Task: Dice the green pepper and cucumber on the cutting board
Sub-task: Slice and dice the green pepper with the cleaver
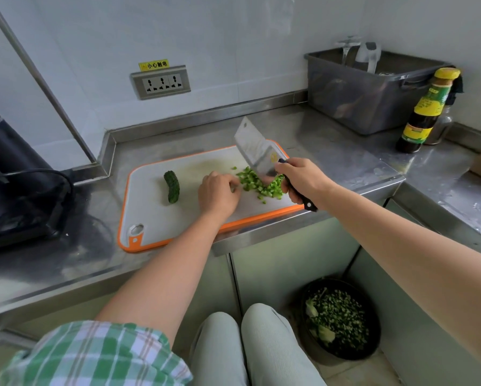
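Bright, even light; glare streaks the steel counter [345,151]; wide-angle bending at edges; mostly sharp.

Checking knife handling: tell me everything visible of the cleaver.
The cleaver has a broad rectangular blade, shiny like steel, a hole at its far corner, a gold mark near the dark handle. The right hand grips the handle. The blade tilts up over the cutting board, its lower end by the diced green pieces.

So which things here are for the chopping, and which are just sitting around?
For the chopping: cutting board, cleaver in the right hand, green diced pieces, cucumber piece, left hand at the pile.
Just sitting around: grey tub, sauce bottle, wall socket.
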